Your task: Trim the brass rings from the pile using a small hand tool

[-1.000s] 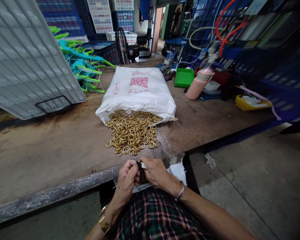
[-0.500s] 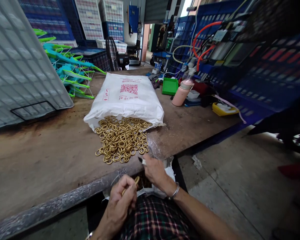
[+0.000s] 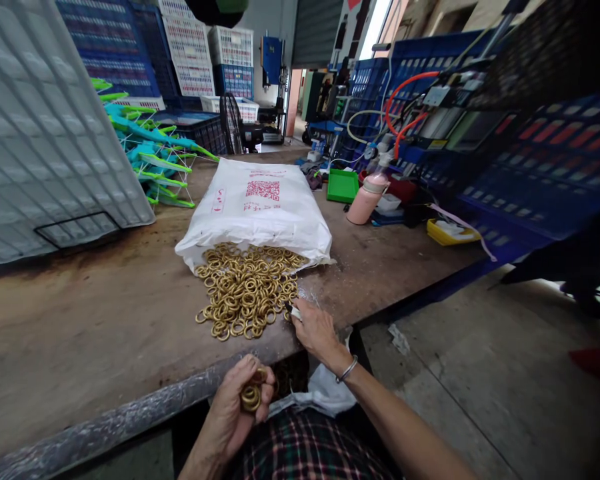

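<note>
Several brass-coloured rings lie stacked in my left hand, its fingers curled round them above my lap at the table's front edge. At the right front of a loose pile of the same rings, my right hand has its fingers drawn together. A small black and white thing shows at its fingertips; what it is I cannot make out. The pile spills from the mouth of a white printed sack lying on the table. Below the edge, an open white bag rests at my lap, its inside dark.
A pale plastic crate stands at the left, with green and turquoise plastic parts behind it. To the right are a green tray, a pink bottle and a yellow dish. Orange air hoses hang beyond.
My left hand has turned so that the rings in it show. My right hand has moved from above the lap bag forward to the pile's edge. The view has tilted up slightly.
</note>
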`<act>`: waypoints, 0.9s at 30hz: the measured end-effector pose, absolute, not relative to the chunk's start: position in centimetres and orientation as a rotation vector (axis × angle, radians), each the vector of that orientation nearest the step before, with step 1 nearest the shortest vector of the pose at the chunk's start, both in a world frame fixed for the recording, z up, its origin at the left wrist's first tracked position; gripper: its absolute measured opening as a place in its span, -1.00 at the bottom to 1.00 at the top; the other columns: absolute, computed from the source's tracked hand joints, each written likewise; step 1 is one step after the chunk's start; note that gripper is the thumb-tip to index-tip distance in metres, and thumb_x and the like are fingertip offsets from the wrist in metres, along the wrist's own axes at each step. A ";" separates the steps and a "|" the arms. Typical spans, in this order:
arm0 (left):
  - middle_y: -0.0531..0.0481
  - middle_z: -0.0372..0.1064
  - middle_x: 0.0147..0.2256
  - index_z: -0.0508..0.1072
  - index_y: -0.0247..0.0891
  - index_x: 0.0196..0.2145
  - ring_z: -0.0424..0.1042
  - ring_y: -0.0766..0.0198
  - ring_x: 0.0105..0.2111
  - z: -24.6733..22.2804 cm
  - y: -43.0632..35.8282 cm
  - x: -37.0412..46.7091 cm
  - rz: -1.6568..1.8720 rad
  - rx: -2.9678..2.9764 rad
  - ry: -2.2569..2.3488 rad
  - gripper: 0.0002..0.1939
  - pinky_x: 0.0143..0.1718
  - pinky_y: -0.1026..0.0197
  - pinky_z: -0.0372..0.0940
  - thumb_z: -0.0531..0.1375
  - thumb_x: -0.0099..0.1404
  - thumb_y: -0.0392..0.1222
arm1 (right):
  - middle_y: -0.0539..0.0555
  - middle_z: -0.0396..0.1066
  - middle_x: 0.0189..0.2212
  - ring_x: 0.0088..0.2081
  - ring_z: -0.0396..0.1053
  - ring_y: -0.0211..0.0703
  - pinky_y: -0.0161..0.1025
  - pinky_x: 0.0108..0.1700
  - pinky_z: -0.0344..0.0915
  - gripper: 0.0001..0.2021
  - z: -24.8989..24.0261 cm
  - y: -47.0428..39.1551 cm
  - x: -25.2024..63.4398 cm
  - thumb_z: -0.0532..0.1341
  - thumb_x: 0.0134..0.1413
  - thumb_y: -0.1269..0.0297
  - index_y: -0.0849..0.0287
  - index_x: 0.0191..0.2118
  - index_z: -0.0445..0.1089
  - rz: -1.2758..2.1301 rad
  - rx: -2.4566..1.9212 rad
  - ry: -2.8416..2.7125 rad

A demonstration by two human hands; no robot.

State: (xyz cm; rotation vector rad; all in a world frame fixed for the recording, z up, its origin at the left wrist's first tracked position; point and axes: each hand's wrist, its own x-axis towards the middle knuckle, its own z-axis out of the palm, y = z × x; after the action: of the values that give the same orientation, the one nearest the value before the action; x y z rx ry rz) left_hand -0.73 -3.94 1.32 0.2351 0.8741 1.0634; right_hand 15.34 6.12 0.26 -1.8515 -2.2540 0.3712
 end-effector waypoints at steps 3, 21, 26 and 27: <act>0.08 0.30 -0.52 0.33 -0.25 -0.39 0.23 0.46 -0.64 0.9 -3.7 -0.9 1.044 0.149 0.822 -0.75 -0.71 0.43 0.01 0.29 0.06 -0.08 | 0.10 0.43 -0.21 -0.24 0.38 -0.12 -0.28 -0.32 0.13 -0.79 0.3 6.0 15.3 0.04 0.11 0.43 0.15 -0.14 0.31 0.373 -1.861 -2.272; 0.16 0.22 -0.62 0.37 -0.28 -0.33 0.22 0.45 -0.64 1.4 -1.7 -1.4 1.237 0.258 0.992 -0.62 -0.72 0.46 0.01 0.37 -0.09 -0.09 | -0.05 0.25 -0.51 -0.45 0.20 -0.28 -0.35 -0.36 0.13 -0.71 2.8 3.4 13.7 -0.04 0.23 0.13 0.17 -0.39 0.27 1.201 -1.007 -2.082; 0.18 0.18 -0.68 0.36 -0.30 -0.44 0.13 0.48 -0.70 1.5 -2.1 -1.3 1.214 0.369 1.092 -0.62 -0.74 0.46 -0.06 0.34 -0.07 0.04 | -0.04 0.23 -0.52 -0.46 0.16 -0.27 -0.34 -0.36 0.12 -0.76 2.2 3.1 12.7 -0.04 0.23 0.23 0.16 -0.43 0.22 1.109 -0.960 -2.207; 0.17 0.18 -0.68 0.34 -0.29 -0.49 0.12 0.49 -0.70 1.5 -2.2 -1.4 1.219 0.387 1.108 -0.62 -0.74 0.45 -0.06 0.34 -0.07 0.05 | -0.03 0.22 -0.52 -0.46 0.15 -0.26 -0.33 -0.35 0.12 -0.78 2.1 3.0 12.7 -0.03 0.22 0.27 0.16 -0.43 0.21 1.061 -0.973 -2.235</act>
State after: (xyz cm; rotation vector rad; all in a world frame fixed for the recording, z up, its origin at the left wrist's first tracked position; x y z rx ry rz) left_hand -1.37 -2.23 1.50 0.3865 1.1077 1.2193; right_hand 12.66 3.05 2.06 -0.9733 -2.2354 1.0614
